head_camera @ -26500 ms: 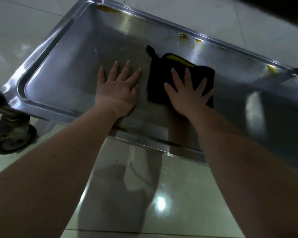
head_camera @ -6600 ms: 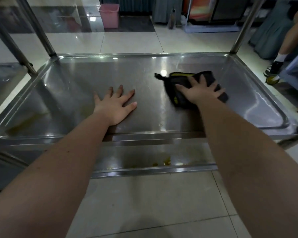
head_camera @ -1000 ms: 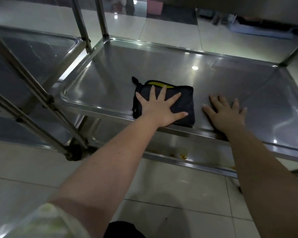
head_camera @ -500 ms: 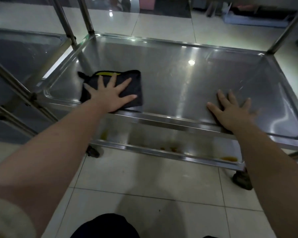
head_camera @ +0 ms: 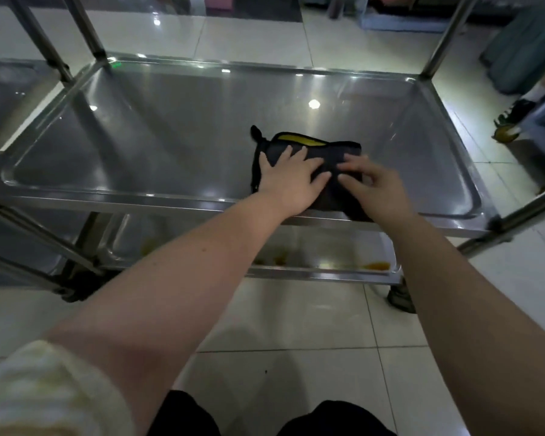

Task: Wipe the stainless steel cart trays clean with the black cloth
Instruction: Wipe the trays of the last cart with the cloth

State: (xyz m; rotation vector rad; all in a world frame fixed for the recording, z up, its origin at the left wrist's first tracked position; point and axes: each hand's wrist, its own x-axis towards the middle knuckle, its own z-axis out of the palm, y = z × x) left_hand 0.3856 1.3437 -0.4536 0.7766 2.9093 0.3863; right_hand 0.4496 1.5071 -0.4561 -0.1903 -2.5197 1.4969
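Folded black cloth (head_camera: 315,152) with a yellow strip along its far edge and a small loop at its far-left corner, lying in the upper steel tray (head_camera: 170,133) right of centre, close to the near rim. Left hand (head_camera: 291,177) pressed flat on the cloth's left half, fingers spread and extended, palm down, not closed around anything. Right hand (head_camera: 375,184) on the cloth's right half, just beside the left hand, fingers bent and slightly apart, fingertips touching the fabric; no telling whether any cloth is pinched between them. Both bare forearms reaching in from the near edge, a pale sleeve (head_camera: 44,388) at the lower left. Tray surface bare and shiny apart from the cloth, with bright ceiling-light reflections toward the back. Below, a lower tray (head_camera: 328,272) with orange-yellow stains (head_camera: 375,265) along its near edge, mostly at the right. Upright steel posts at the tray's corners, a caster wheel (head_camera: 400,297) at the lower right, and part of a second steel cart (head_camera: 0,99) touching or just beside the left side. Glossy pale floor tiles (head_camera: 296,316) all around. At the far right, another person's sock and dark shoe (head_camera: 513,116) on the floor, well apart from the cart.
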